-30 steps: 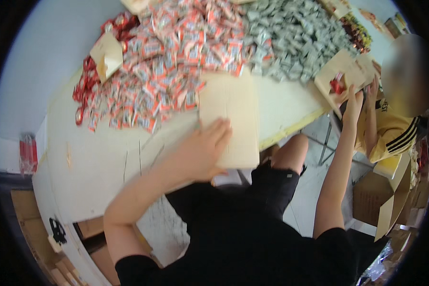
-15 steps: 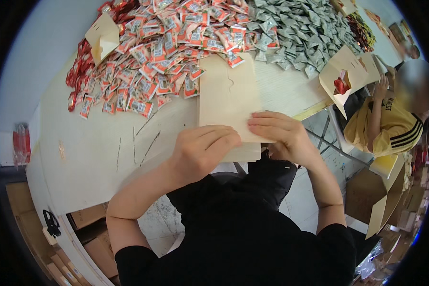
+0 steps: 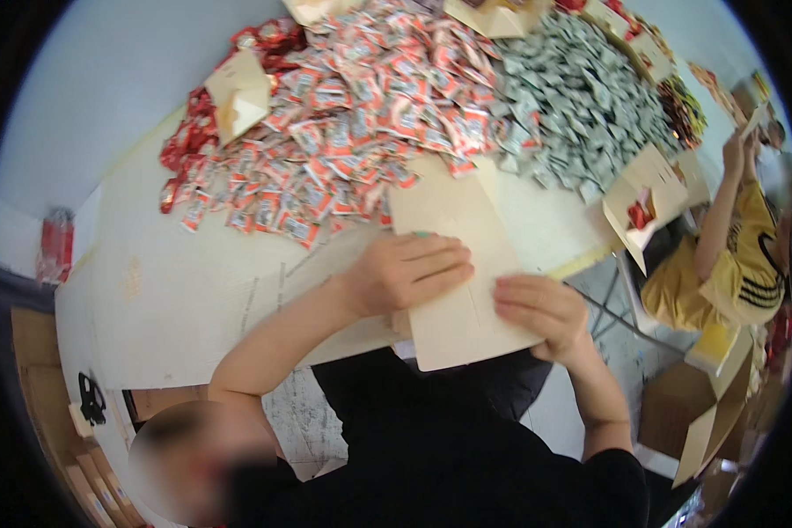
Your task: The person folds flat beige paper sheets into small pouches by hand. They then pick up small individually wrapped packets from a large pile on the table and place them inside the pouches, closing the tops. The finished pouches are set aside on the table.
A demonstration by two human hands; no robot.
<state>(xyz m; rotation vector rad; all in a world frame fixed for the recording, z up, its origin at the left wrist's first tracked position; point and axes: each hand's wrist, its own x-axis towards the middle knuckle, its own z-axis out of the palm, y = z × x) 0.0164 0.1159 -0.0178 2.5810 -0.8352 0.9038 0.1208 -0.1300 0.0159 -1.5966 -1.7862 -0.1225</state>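
Observation:
A flat cream paperboard piece (image 3: pixel 453 339) lies between my hands at the table's near edge, its lower end sticking out past the edge. My left hand (image 3: pixel 411 273) comes over its left side, fingers together and bent across the upper face; the thumb is hidden. At the right edge my right hand (image 3: pixel 541 312) is closed on the same piece, fingers on top and thumb beneath. More cream board (image 3: pixel 431 180) shows just beyond my left hand, reaching to the candy heap.
Heaped on the white table (image 3: pixel 167 326) are red-and-white wrapped sweets (image 3: pixel 352 114), grey-green packets (image 3: pixel 581 106) and shiny red ones (image 3: pixel 189 141). Folded cream boxes (image 3: pixel 239 95) stand around them. A person in yellow (image 3: pixel 717 264) sits right; another person's blurred head (image 3: pixel 194 462) is at lower left.
The cream piece has come nearer and turned slightly, its lower end now over my lap. Both hands have shifted right and lower. A blurred head has come in at lower left.

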